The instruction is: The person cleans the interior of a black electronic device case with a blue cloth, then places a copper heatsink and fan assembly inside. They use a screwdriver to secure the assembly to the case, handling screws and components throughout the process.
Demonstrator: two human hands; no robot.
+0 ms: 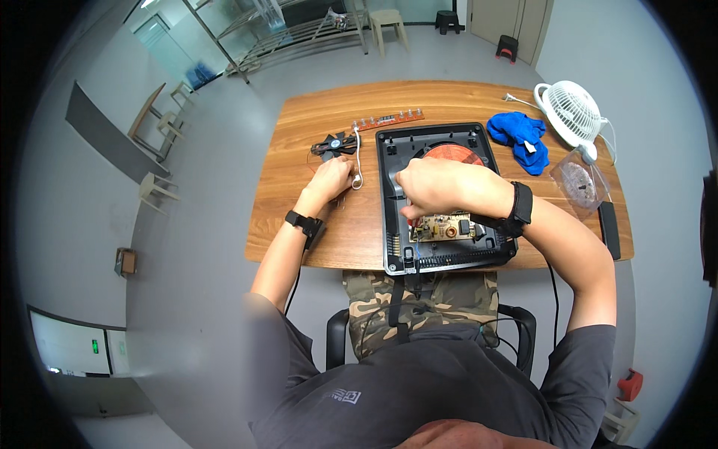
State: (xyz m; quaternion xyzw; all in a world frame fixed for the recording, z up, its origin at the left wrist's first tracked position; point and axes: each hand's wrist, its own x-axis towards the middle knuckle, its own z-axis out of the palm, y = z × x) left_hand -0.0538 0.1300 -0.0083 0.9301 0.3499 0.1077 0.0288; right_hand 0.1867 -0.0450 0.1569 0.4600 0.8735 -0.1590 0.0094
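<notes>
Over casing [393, 154], right hand [426, 187] curled, palm down

The light is bright and even (edges bend, blackened).

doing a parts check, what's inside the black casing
Inside the black casing are a copper-coloured coil and a circuit board. The right hand and forearm cover part of the coil; whatever else they hide can't be seen.

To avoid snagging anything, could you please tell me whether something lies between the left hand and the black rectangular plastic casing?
Yes, a thin white cable runs over the brown wooden table, just right of the left hand and left of the black rectangular plastic casing.
</notes>
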